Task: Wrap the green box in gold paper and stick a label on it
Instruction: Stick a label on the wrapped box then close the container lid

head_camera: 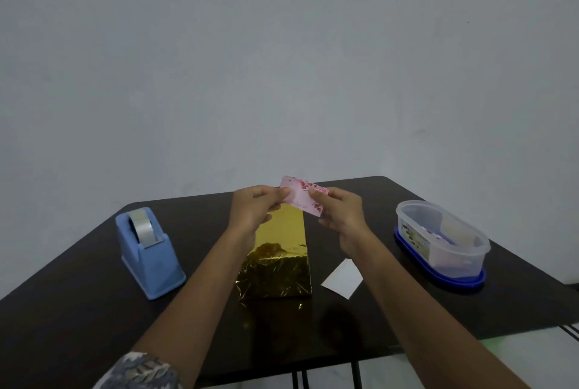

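Observation:
The box (279, 260) lies in the middle of the dark table, fully covered in shiny gold paper, its long side pointing away from me. Above its far end I hold a small pink label (303, 196) with a flower print. My left hand (255, 210) pinches the label's left edge. My right hand (341, 213) pinches its right edge. The label is in the air and does not touch the box.
A blue tape dispenser (147, 250) with a roll of clear tape stands at the left. A white slip of paper (342, 278) lies right of the box. A clear plastic tub (441, 236) on a blue lid stands at the right. The dark table's (78, 310) edges are close.

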Demonstrator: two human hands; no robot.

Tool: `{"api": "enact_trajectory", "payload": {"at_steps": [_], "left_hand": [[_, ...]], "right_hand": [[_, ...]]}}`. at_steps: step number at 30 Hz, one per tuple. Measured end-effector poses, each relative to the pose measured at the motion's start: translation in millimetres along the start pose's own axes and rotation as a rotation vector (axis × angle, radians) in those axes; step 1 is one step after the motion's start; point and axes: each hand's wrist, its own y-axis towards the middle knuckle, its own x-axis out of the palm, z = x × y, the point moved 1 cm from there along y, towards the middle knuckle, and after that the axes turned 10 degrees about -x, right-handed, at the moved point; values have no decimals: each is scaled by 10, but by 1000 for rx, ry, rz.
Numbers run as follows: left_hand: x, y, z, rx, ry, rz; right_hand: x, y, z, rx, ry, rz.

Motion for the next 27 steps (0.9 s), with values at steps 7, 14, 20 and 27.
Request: {"api": "enact_trajectory", "payload": {"at_steps": [7,14,20,27], "left_hand": [[-225,284,299,322,492,-44],[-145,356,661,534,837,-222],[-153,315,325,140,242,-34],[-260,405,174,-232,-64,-69]], "right_hand": [[-15,196,39,-177,-365,-76],[158,368,-152,-478,-452,-230],[199,288,-95,-52,152,202],[241,257,44,-13,-91,159]]}}
